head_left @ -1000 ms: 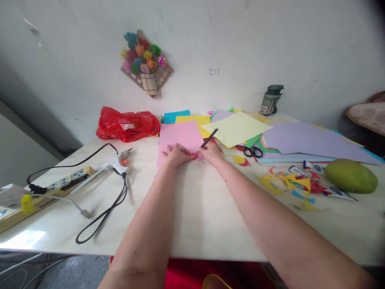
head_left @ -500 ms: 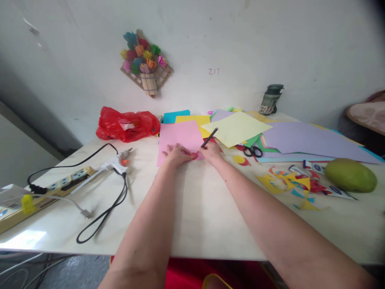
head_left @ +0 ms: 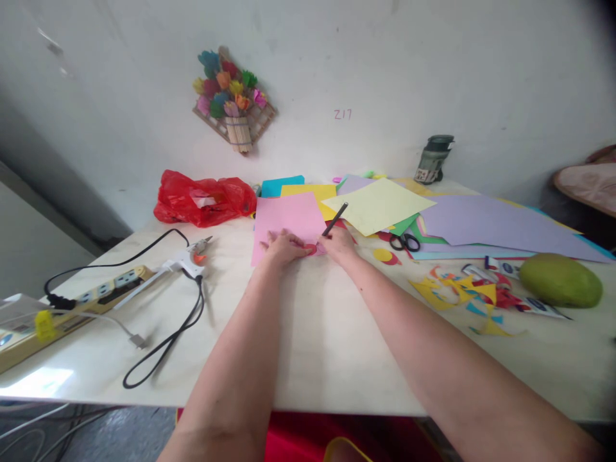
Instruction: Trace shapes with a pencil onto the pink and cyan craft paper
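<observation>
Right now, the left hand [head_left: 283,248] lies palm down with its fingers spread, pressing on the smooth, pink rectangular paper sheet [head_left: 289,215], its fingertips on a small, red, rounded paper piece [head_left: 312,249] near the sheet's closest edge. That red piece sits just to the right of the left hand, in the gap before the right hand [head_left: 337,246], whose fingers are pinched together around a slim, dark, straight pencil [head_left: 335,220]. The pencil leans up and away from the right hand; its point seems to be right beside the red rim, though it is too small to tell whether it touches.

The step looks like drawing along that rim. To do it well, the left fingertips should bear straight down near the middle of the red piece, clear of the edge being followed, so that it neither slides nor buckles. A light, steady stroke with the point tight against the rim should serve best, pushing along the curve rather than into it. Where fingers cover the rim, pausing to shift one at a time would keep the piece in place. The pink sheet needs its weight too, and the left palm can supply it.
</observation>
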Demonstrator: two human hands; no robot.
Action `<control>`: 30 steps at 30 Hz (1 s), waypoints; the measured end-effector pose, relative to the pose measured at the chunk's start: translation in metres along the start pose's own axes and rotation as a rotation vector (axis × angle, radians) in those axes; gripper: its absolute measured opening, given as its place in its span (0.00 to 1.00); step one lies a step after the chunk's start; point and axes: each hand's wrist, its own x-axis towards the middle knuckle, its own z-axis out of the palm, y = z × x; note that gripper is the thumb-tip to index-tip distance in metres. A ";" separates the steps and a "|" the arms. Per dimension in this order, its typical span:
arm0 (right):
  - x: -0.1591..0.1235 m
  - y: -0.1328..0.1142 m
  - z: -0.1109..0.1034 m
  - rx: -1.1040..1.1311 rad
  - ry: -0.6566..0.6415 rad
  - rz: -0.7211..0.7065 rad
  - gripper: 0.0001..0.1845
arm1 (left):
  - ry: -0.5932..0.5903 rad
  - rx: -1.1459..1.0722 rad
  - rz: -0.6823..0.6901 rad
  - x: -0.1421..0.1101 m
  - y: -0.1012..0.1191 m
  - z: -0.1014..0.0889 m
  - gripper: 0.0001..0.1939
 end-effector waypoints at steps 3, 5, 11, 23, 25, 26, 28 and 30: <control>-0.001 -0.001 -0.001 -0.015 0.003 -0.013 0.11 | -0.002 -0.003 0.010 0.000 0.000 -0.001 0.25; -0.001 -0.001 -0.002 -0.024 0.005 -0.015 0.11 | -0.007 -0.003 0.009 0.000 -0.001 -0.001 0.25; -0.003 -0.003 -0.004 -0.033 0.001 -0.004 0.10 | -0.016 -0.007 -0.003 0.000 0.000 0.000 0.25; -0.005 -0.007 -0.007 -0.044 -0.021 0.022 0.10 | -0.012 -0.006 0.001 -0.001 0.001 -0.001 0.25; -0.006 -0.007 -0.007 -0.046 -0.022 0.029 0.10 | -0.014 -0.010 0.003 -0.002 0.001 -0.002 0.25; -0.006 -0.007 -0.007 -0.049 -0.023 0.029 0.10 | -0.015 -0.011 0.004 -0.002 0.001 -0.002 0.26; -0.006 -0.006 -0.006 -0.051 -0.023 0.027 0.09 | -0.017 -0.013 0.006 -0.002 0.001 -0.002 0.26; -0.006 -0.006 -0.006 -0.047 -0.026 0.026 0.09 | -0.017 -0.010 0.000 -0.003 0.002 -0.002 0.26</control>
